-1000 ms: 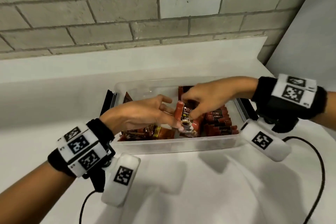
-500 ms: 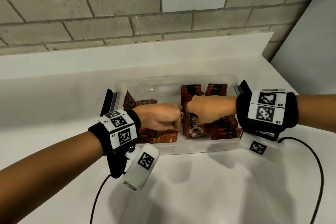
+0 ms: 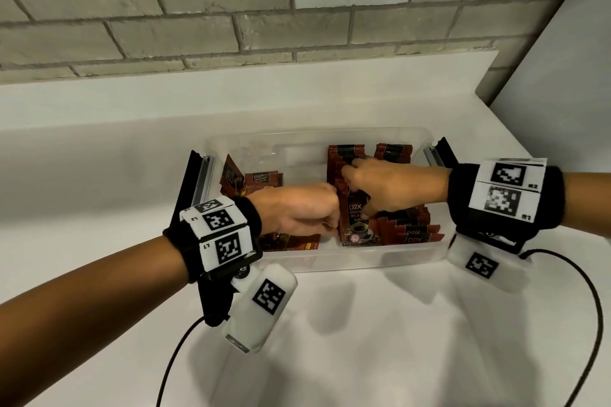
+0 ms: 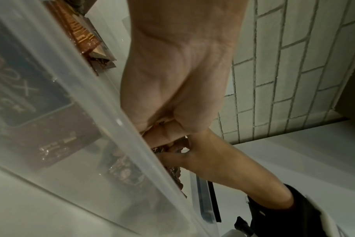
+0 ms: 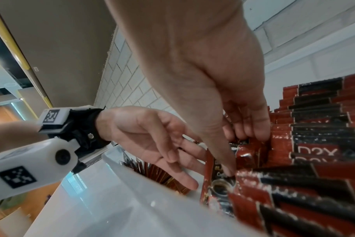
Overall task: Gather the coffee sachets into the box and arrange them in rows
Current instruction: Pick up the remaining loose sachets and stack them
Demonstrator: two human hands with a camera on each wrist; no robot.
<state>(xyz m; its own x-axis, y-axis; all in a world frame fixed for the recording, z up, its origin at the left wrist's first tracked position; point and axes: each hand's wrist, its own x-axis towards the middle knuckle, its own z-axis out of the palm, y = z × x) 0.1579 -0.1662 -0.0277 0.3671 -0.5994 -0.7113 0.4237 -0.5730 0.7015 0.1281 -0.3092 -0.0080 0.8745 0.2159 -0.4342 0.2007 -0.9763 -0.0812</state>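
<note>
A clear plastic box (image 3: 330,258) sits on the white counter. Red-and-black coffee sachets stand in two rows on its right side; the right row (image 3: 410,231) runs front to back. My right hand (image 3: 355,193) is over the middle row: its thumb presses the face of the front sachet (image 3: 358,228) and its fingers curl over the tops behind. The right wrist view shows that pinch (image 5: 236,154) on the sachet (image 5: 219,187). My left hand (image 3: 330,225) reaches down with straight fingers (image 5: 178,176) against the sachet's left edge. Loose sachets (image 3: 261,180) lie in the left half.
Black lid latches stick up at the box's left end (image 3: 188,182) and right end (image 3: 441,149). A brick wall (image 3: 198,10) rises behind the counter ledge. Black cables (image 3: 588,307) trail from both wrists over the counter (image 3: 363,340).
Both hands came down from above the box with a sachet into it. The sachet now stands at the front of the middle row, the right hand's fingers reaching farther back.
</note>
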